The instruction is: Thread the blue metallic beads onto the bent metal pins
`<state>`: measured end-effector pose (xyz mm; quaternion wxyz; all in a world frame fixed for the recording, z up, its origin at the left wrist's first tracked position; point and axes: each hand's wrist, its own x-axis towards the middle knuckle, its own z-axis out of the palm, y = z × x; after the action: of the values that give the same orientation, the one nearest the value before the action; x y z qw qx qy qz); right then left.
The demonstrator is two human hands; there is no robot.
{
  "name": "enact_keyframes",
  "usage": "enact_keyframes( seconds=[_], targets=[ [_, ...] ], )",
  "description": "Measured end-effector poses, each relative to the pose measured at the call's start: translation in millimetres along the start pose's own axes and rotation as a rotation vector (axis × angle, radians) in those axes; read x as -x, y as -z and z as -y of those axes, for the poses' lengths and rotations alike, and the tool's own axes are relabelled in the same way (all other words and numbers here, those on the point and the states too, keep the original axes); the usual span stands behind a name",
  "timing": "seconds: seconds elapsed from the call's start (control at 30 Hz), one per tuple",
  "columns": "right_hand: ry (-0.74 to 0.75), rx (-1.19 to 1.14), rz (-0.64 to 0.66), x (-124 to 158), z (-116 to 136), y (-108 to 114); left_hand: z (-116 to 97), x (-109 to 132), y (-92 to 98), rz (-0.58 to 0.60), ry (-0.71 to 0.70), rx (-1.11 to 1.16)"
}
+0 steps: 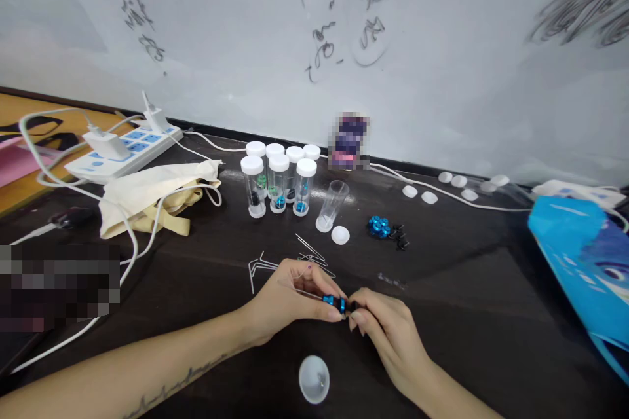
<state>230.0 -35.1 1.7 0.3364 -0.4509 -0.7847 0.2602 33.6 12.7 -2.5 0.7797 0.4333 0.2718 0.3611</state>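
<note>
My left hand is closed, pinching small shiny blue metal pieces between thumb and fingers. A thin metal rod runs back from them across that hand. Close against it, my right hand pinches a small black piece at the right end of the blue ones; its exact shape is hidden by the fingertips. Below both hands stands a small translucent white cup with something tiny inside. Bent L-shaped metal keys lie just beyond my left hand.
Several white-capped clear tubes stand at the back, beside an uncapped tube and a loose cap. Blue pieces and black screws lie right. A power strip, cloth bag and blue bag flank the table.
</note>
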Motion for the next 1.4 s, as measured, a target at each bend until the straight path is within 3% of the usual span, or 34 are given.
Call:
enact_keyframes(
  seconds=[0.13,0.23,0.43,0.63,1.07,1.4],
  targets=[
    [0.039,-0.034,-0.085,0.6,-1.7,-1.9,0.1,-0.7,0.3,-0.071,0.013,0.017],
    [0.108,-0.067,-0.120,2.7,-3.2,-2.8,1.0,-0.9,1.4,-0.058,0.025,0.025],
    [0.079,-0.059,-0.086,2.9,-2.2,-2.2,1.5,-0.6,2.3,-0.034,0.032,0.017],
    [0.152,-0.065,-0.103,1.9,-0.8,-1.9,0.5,-0.2,2.2,-0.013,0.015,0.020],
    [0.016,0.017,0.012,3.6,-2.9,-0.6,3.0,-1.0,2.6,0.007,0.017,-0.007],
    [0.086,-0.003,-0.063,2.2,-0.9,-1.9,1.7,-1.0,3.7,-0.031,-0.018,-0.010]
  ],
)
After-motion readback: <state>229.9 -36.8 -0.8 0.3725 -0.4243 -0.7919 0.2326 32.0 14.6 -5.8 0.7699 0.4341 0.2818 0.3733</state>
